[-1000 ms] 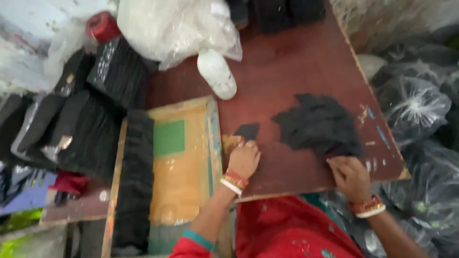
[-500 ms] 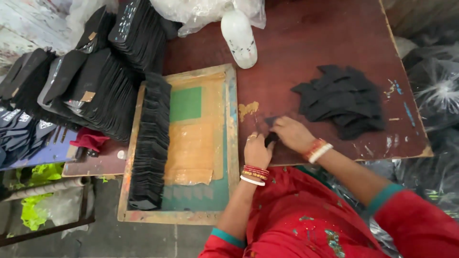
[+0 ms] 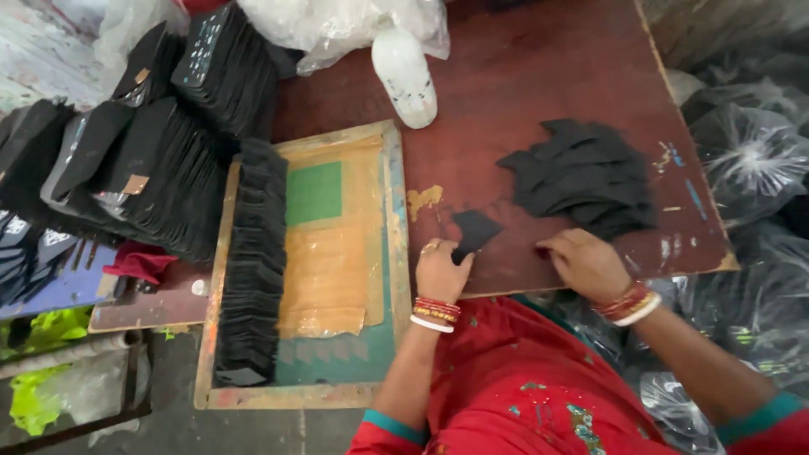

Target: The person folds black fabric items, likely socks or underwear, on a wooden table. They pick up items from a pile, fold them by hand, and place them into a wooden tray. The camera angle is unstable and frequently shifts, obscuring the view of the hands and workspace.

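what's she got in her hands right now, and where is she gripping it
The left hand pinches a small black fabric piece at its lower left edge, flat on the table. The right hand rests on the table, apparently holding nothing.

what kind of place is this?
Probably a small screen-printing workshop. A wooden-framed printing screen lies beside the worn table, stacks of black pieces stand at the side, and the left hand holds one black piece.

Dark red wooden table (image 3: 539, 76): black fabric pieces (image 3: 581, 177), white bottle (image 3: 404, 72), printing frame (image 3: 329, 261)
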